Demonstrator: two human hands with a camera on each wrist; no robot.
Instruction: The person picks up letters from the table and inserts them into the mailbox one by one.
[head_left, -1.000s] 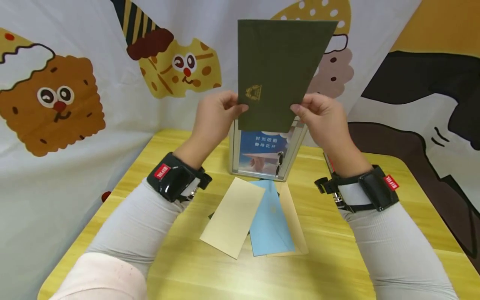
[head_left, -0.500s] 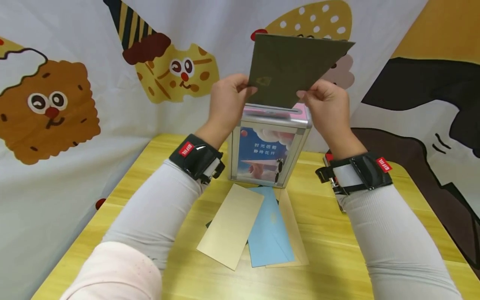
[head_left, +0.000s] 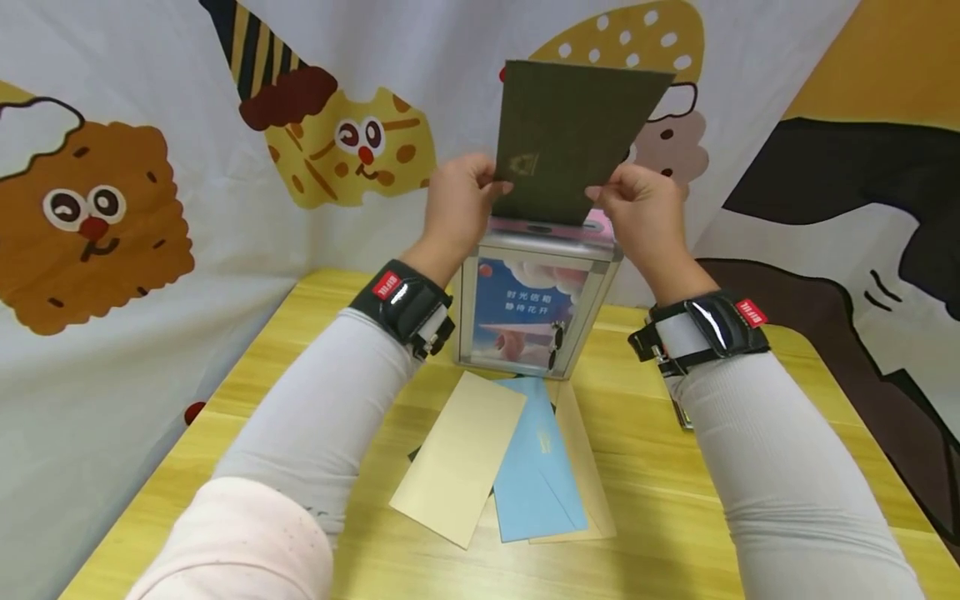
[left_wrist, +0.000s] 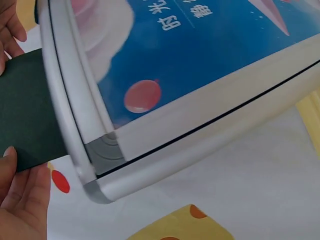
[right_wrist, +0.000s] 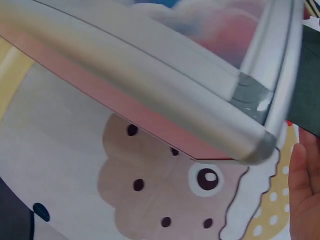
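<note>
A dark green envelope (head_left: 577, 137) with a small gold emblem stands upright between both hands. My left hand (head_left: 461, 204) pinches its left edge, thumb in front. At the opposite edge my right hand (head_left: 645, 217) pinches it the same way. The envelope's lower edge is right at the pink slotted top of a metal-framed letter box (head_left: 536, 304), whose front panel shows a blue and pink picture. In the left wrist view, the green envelope (left_wrist: 30, 112) shows past the box's frame (left_wrist: 75, 100), with fingers at both edges.
In front of the box, a cream envelope (head_left: 461, 458), a light blue envelope (head_left: 536, 467) and a tan envelope (head_left: 588, 467) overlap on the wooden table (head_left: 405, 575), with dark corners showing beneath. A small object (head_left: 682, 417) lies partly under the right forearm. A cartoon-printed curtain (head_left: 247, 217) hangs behind.
Both hands have brought the green envelope down and back from in front of the box to its slotted top. In the last half second it has shifted slightly left and become more upright.
</note>
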